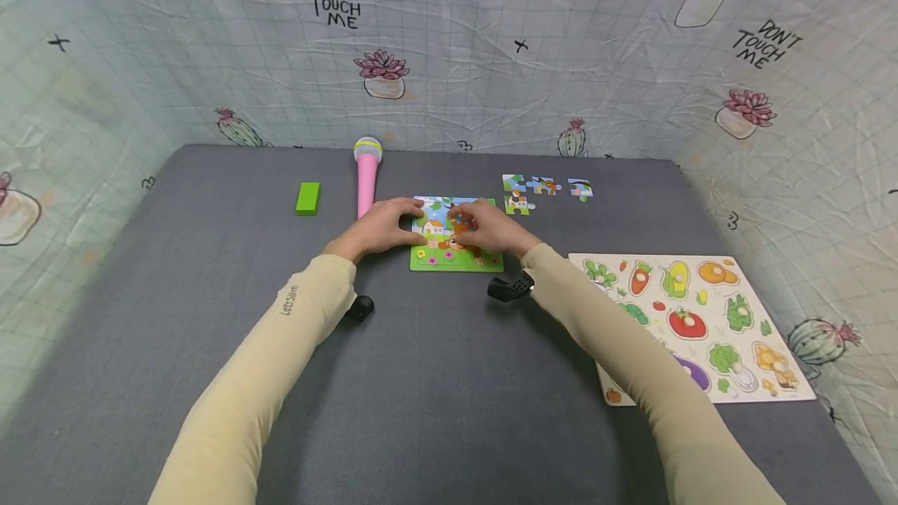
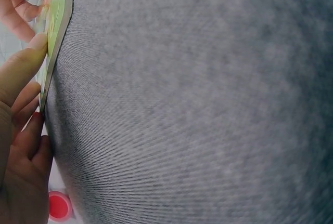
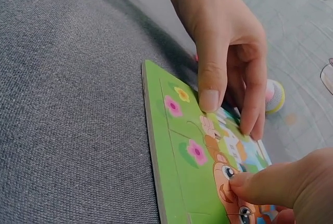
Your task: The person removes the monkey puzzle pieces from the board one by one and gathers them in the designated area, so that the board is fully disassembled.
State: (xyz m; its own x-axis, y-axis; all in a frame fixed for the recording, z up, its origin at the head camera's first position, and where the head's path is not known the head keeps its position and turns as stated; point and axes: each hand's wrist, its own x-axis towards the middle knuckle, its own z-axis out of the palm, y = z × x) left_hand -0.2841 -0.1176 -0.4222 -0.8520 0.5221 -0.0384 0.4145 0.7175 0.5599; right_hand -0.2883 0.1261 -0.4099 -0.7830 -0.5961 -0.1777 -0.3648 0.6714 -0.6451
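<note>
Found the puzzle board [image 1: 456, 265] flat on the tabletop [image 1: 421, 380], between both hands. Spread the left hand [image 1: 379, 226] in a wide grip, with thumb and fingertips apart at the left edge of the puzzle board. Set the right hand [image 1: 491, 226] over the middle of the puzzle board in a narrow grip, with the thumb on the monkey picture [image 3: 225, 192] — could not tell if pinching a piece or only pressing. Risked, by the look of it, a tipped-up piece from uneven thumb pressure, or a skid of the whole puzzle board from too light a touch at its left edge. Saw the loose pieces [image 1: 545, 186] just beyond its far right corner, probably easy to scatter with a careless sweep. Noted the pink microphone [image 1: 366, 178] beyond and left of the puzzle board, partly behind the left hand — likely to roll if bumped. Noted the green block [image 1: 307, 199] farther left. Saw the vegetable board [image 1: 717, 322] to the right of the puzzle board, partly under the right sleeve [image 1: 631, 349], perhaps in the way of a low pull-back.
</note>
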